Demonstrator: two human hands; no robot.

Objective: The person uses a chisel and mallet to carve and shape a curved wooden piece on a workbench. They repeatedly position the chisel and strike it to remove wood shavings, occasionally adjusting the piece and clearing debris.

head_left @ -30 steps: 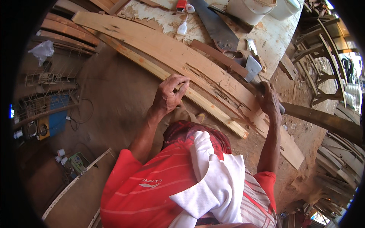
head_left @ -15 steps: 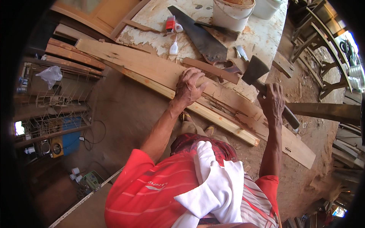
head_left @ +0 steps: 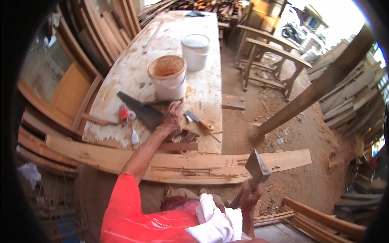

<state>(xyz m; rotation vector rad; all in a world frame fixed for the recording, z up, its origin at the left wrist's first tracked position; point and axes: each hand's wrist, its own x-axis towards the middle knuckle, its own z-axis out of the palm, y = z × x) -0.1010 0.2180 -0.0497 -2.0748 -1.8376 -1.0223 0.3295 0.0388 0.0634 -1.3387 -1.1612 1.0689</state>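
The left hand is lying out over the worktable, with its fingertips at the right end of a dark flat bar. Whether those fingers are gripping the bar or merely bending above it, I cannot tell. The bar is lying on the far side of the hand, its long axis running left to right along the near foot of the open white bucket. The left hand is clearly the nearer one; the right hand is staying well apart, nearer the body and to the right.

The right hand is clenching around the handle of a hatchet. The hatchet's head is standing above the fist, and its handle is slanting down toward the near left.

Below the left hand, a handsaw is lying aslant, its blade pointing far left and its wooden handle near right. A putty knife is lying just right of the hand. A long plank is running left to right along the table's near side, between the table and the body, with the hatchet's head overlapping it in view.
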